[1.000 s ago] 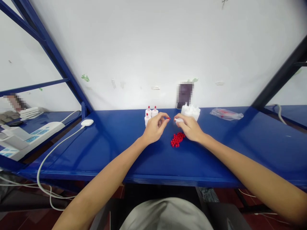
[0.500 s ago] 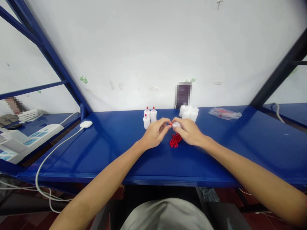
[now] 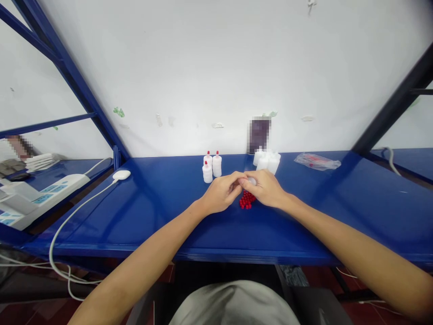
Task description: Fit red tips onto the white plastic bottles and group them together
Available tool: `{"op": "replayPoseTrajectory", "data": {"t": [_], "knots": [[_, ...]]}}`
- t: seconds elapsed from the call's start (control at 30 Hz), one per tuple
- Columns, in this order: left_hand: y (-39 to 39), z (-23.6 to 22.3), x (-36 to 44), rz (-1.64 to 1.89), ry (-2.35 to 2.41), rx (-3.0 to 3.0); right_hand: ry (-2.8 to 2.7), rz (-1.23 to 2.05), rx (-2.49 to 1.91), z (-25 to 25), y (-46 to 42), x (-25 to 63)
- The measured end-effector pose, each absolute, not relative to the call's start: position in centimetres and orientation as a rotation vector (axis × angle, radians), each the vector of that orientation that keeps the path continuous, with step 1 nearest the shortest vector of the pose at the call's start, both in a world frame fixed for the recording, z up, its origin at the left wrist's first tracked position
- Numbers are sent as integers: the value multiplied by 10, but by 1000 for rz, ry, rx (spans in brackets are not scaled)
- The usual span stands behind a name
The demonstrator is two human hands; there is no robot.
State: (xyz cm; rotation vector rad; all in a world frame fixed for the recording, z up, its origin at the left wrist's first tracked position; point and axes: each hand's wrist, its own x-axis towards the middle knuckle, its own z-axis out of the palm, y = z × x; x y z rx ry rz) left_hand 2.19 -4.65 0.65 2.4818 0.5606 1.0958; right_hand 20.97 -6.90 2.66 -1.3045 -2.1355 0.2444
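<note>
Together, the left hand (image 3: 221, 195) and right hand (image 3: 265, 188) are pressed fingertip to fingertip over a small white bottle (image 3: 251, 181), pinched between the curled fingers — just above the pile of red caps (image 3: 246, 200), kept within reach. Three capped bottles (image 3: 211, 166) are set aside behind. No writing can be read.

The shelf (image 3: 162, 212) looks like painted metal, deep blue and glossy, with soft reflections across its smooth top. The frame bars (image 3: 64, 67) have the same blue painted finish. The small bottles (image 3: 212, 166) look like white, slightly matt plastic with red plastic tips; the uncapped bottles (image 3: 267, 160) match them. The red caps (image 3: 246, 201) look like smooth, shiny plastic. The bag (image 3: 317, 160) is clear, crinkled plastic film. The wall (image 3: 209, 67) is matt white, with scuffs. The cable (image 3: 77, 207) is smooth white plastic.
</note>
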Motion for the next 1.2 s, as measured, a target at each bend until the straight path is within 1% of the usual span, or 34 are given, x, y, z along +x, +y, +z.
{"op": "replayPoseTrajectory", "data": {"t": [0.2, 0.27, 0.43, 0.53, 0.77, 0.87, 0.97, 1.07, 1.13, 1.2], "knots": [[-48, 4, 25, 1148, 553, 2404, -2118, 275, -1252, 23, -66, 209], [-44, 5, 24, 1287, 613, 2300, -2101, 270, -1234, 22, -64, 210], [-17, 21, 4, 1831, 965, 1817, -2002, 266, -1175, 22, -61, 216], [2, 31, -15, 1981, 1079, 1687, -1852, 469, -1111, 23, -58, 219], [15, 23, -34, 1740, 1177, 1872, -1209, 1209, -997, 29, -51, 214], [14, 19, -33, 1617, 1271, 1968, -942, 1470, -919, 38, -50, 215], [12, 19, -32, 1548, 1343, 2025, -868, 1584, -833, 44, -52, 218], [6, 21, -32, 1660, 1325, 2060, -906, 1618, -802, 47, -54, 219], [-2, 21, -29, 1746, 1239, 2169, -933, 1626, -818, 46, -55, 219], [-13, 20, -21, 1651, 1080, 2410, -953, 1610, -850, 45, -54, 219]]}}
